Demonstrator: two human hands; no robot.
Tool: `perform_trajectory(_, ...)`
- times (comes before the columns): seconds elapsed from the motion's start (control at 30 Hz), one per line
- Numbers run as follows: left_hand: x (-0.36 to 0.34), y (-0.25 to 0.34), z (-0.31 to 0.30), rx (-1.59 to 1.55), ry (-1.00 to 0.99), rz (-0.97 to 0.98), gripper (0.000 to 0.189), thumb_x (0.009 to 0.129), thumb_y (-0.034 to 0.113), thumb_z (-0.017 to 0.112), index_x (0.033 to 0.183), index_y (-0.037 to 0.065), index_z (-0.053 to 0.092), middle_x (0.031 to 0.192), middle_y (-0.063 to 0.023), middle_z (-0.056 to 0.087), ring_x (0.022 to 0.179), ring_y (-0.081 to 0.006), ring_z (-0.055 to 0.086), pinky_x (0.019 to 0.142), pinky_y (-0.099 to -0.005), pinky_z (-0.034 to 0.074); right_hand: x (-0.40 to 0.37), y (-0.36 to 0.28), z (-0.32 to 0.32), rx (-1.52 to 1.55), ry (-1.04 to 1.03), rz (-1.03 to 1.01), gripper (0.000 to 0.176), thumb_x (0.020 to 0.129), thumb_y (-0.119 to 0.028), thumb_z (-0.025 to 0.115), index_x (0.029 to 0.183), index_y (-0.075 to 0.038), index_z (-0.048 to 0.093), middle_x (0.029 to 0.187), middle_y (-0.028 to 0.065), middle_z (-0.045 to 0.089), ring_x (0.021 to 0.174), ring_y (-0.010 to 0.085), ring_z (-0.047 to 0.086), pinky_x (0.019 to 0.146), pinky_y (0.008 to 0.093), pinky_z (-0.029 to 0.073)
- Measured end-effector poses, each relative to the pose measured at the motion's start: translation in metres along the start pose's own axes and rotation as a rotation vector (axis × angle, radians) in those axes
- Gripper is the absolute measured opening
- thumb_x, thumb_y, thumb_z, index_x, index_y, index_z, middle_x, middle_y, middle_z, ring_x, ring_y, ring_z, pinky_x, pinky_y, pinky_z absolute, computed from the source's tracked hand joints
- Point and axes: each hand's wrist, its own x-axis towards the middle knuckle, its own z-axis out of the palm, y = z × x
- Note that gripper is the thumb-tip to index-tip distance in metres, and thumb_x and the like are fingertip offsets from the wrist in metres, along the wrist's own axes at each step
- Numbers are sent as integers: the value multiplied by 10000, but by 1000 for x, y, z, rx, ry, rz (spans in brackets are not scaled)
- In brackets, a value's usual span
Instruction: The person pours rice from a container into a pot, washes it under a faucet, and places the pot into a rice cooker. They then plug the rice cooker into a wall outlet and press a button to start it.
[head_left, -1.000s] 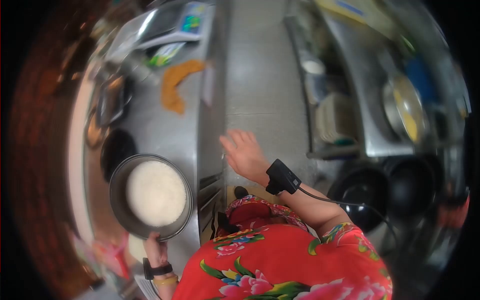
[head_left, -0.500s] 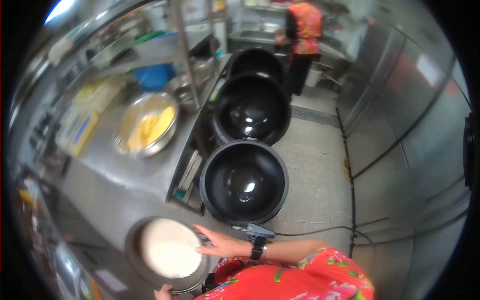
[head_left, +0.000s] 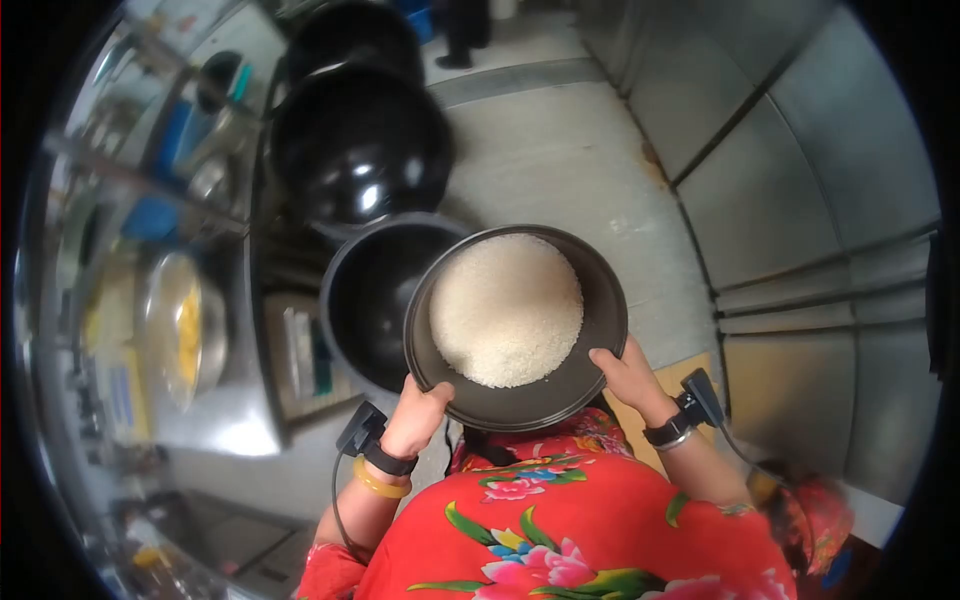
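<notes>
Two bare hands are closed on the near rim of a round dark metal bowl (head_left: 520, 410), which is held in the air just in front of a red flower-printed shirt (head_left: 560, 520). The left hand (head_left: 420, 414) is clenched on the near left part of the rim, with the thumb laid over the edge. The right hand (head_left: 622, 372) is wrapped round the near right part, with most of its fingers hidden under the bowl. A black strapped device is worn on each wrist, and a yellow bangle (head_left: 378, 486) sits beside the left one. A mound of white rice (head_left: 505, 308) is heaped in the middle of the bowl, ringed by bare dark wall.

Just beyond, partly covered by the bowl's left edge, a large round black pot (head_left: 362, 300) is seen. A second glossy black pot (head_left: 360, 140) stands farther off. To the left, a steel counter (head_left: 215, 425) carries a shallow steel basin of yellow food (head_left: 185, 330). Steel wall panels (head_left: 790, 200) line the right side.
</notes>
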Motion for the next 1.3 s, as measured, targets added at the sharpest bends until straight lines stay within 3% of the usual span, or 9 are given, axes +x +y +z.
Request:
perform_trajectory(0.2,136,96,132,-120,39,-107,218,714,-14,452,905,-64,545,821,-50,568,734,-139,522,649,-252,412,132,-43,-149,-91,166,-124,332,754,-73,472,1062,50,487,947,89,578,862,166,528,770,295,426)
perform_trajectory(0.57,299,209,167,67,13,-274,168,720,40,504,871,-3,563,718,-30,545,601,-116,482,521,-248,382,308,-58,-222,-100,202,-204,350,738,-84,468,1053,59,515,981,119,598,893,197,555,797,303,431)
perform_trajectory(0.63,361,220,185,66,-64,-134,169,717,53,512,874,9,558,701,-22,530,574,-105,440,507,-245,360,347,-95,-264,0,105,118,358,745,-98,476,1064,62,503,978,119,599,879,206,566,781,302,440)
perform_trajectory(0.7,457,246,217,17,-155,-6,198,716,45,511,905,3,551,744,-34,541,615,-102,447,532,-241,365,425,-110,-300,18,166,-101,364,749,-101,478,1077,55,494,968,122,599,861,206,571,766,297,445)
perform_trajectory(0.83,538,346,205,-47,-209,-245,212,737,30,486,922,-30,568,759,-65,581,613,-136,497,525,-242,396,519,-149,-325,-247,273,319,496,757,-142,492,1182,91,387,1114,241,518,1029,322,509,914,372,374)
perform_trajectory(0.87,562,355,207,-147,-144,-172,162,750,46,487,866,1,590,670,-49,566,516,-98,452,418,-231,333,550,-143,-332,-191,204,-3,537,750,-181,500,1194,95,375,1130,272,499,1060,370,483,936,380,352)
perform_trajectory(1.0,647,440,238,67,-232,-156,217,733,35,482,912,-47,574,776,-83,586,628,-130,524,529,-258,426,633,-170,-384,-134,323,120,419,714,-93,505,1109,48,487,1059,140,573,966,230,542,859,319,404)
perform_trajectory(1.2,817,510,295,-27,-273,-91,182,738,21,483,902,-21,550,732,-47,555,611,-108,475,509,-229,371,812,-140,-487,-132,230,133,461,748,-184,494,1120,87,468,1084,256,536,1040,323,511,895,363,379)
perform_trajectory(1.3,886,586,300,-30,-99,-222,130,743,39,488,813,-16,583,670,-34,542,553,-102,461,471,-235,361,925,-230,-507,-65,73,-98,466,735,-121,465,1168,48,433,1091,240,542,1060,319,505,907,347,374)
